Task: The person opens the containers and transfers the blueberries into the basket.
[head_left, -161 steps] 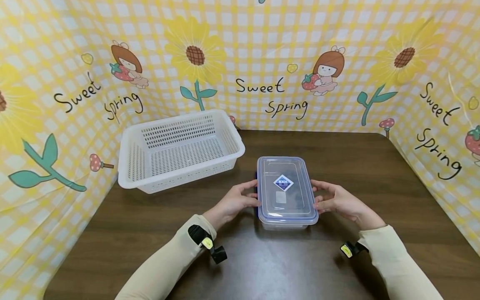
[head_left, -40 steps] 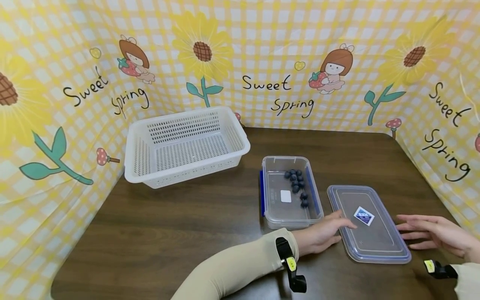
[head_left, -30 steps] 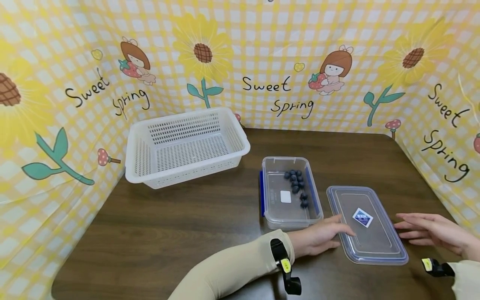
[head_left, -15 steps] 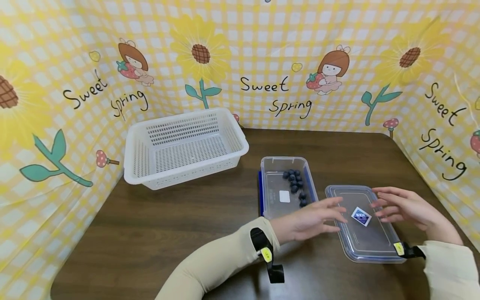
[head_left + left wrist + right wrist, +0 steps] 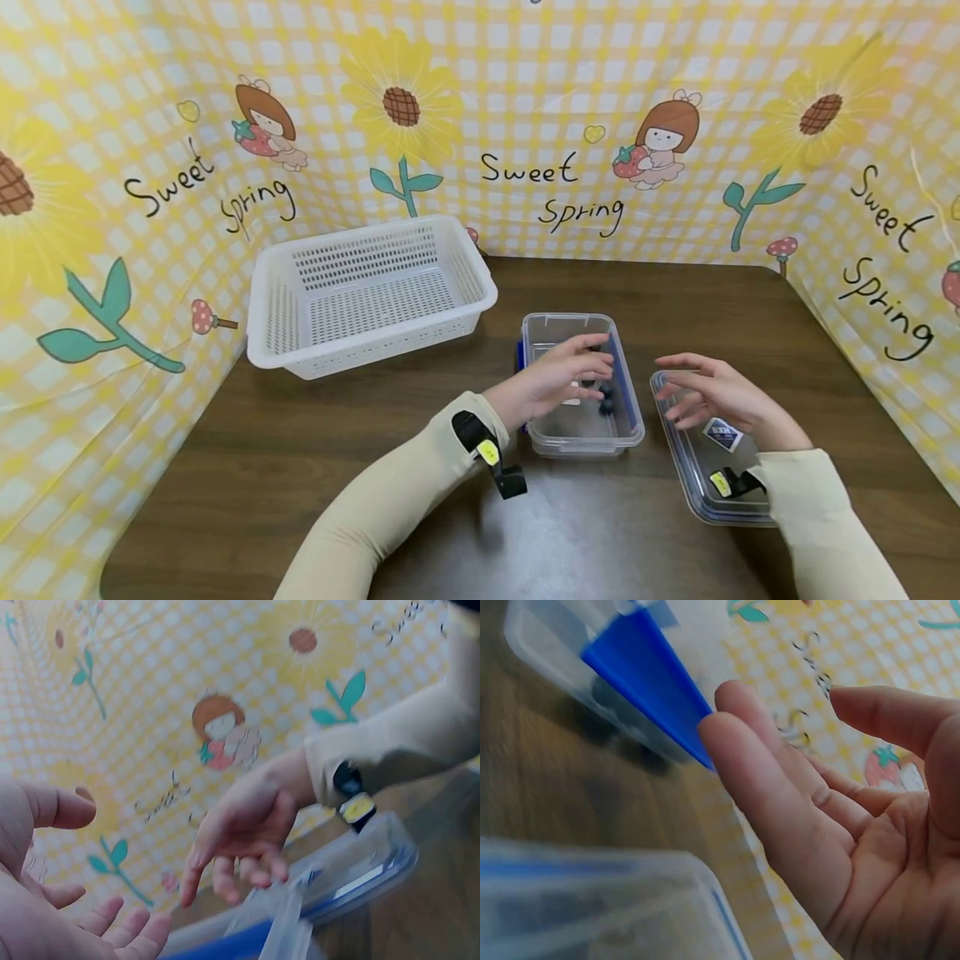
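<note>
A clear plastic food container [image 5: 577,446] with blue side clips stands without its lid near the middle of the table. Inside lie several blueberries [image 5: 606,407], partly hidden by my left hand [image 5: 558,379], which hovers over the container with fingers spread and nothing held. My right hand [image 5: 716,396] hangs above the far end of the lid [image 5: 697,483], fingers loosely bent and holding nothing. That lid lies flat to the right of the container, partly covered by my right wrist. In the right wrist view a blue clip [image 5: 649,679] flares out from the container's side.
A white perforated plastic basket [image 5: 367,321] stands at the back left of the dark wooden table [image 5: 315,467]. A yellow checked cloth [image 5: 525,83] with printed flowers walls the table at the back and sides.
Earlier the lid sat on the container between both hands; now it lies to the right. Within the last second, both hands have left the lid's sides and moved left, the left one over the container.
</note>
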{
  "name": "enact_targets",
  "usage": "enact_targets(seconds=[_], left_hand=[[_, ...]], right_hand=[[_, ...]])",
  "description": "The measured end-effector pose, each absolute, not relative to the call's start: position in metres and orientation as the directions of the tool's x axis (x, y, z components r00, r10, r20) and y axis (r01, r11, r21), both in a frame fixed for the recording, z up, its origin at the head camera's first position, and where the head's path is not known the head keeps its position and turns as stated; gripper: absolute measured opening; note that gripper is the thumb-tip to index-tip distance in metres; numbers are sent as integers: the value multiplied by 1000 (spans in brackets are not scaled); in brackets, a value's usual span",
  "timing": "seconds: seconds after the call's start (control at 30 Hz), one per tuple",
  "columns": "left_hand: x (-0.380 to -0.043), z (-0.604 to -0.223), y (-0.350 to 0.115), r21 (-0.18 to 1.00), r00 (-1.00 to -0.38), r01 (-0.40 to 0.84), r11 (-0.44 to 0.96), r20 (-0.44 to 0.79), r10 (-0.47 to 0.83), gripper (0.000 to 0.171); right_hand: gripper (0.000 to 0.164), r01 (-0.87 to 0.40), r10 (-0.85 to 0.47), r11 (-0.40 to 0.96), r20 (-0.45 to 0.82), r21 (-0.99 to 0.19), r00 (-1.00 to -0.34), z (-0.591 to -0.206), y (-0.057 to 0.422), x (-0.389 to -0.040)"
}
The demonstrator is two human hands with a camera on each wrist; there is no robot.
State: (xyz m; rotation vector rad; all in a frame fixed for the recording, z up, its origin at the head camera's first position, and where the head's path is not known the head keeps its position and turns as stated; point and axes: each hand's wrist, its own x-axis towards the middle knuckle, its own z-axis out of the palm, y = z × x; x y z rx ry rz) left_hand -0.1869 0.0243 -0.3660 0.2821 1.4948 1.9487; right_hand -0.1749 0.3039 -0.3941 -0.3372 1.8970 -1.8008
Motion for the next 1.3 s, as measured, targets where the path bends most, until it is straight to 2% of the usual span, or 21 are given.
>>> enact_targets(seconds=[0.1,0.27,0.37,0.7,1.1,1.2,1.3], left_hand=[[-195,-369,18,926,-778,-369,-85,-258,573,55],[-203,-377,13,920,-768,-393,9,-333,547,57],[-207,-383,12,908,-752,-415,57,-378,541,58],[-206,-397,32,867,-697,-461,190,-486,527,51],[-197,-414,55,814,-664,-556,170,-557,498,30],[-197,-415,57,814,-660,-552,177,-557,504,27],[-197,-417,60,816,-642,-544,197,-555,528,32]], right_hand=[[23,181,-494,128,-221,-975,-841,-396,292,-178],[51,202,-474,205,-278,-958,-836,-401,278,-184],[56,199,-481,225,-287,-954,-829,-405,273,-187],[54,215,-501,188,-282,-958,-818,-412,271,-189],[34,207,-572,97,-225,-973,-789,-418,274,-191],[37,213,-573,94,-228,-973,-787,-418,274,-191],[41,227,-563,91,-238,-970,-791,-418,274,-190]])
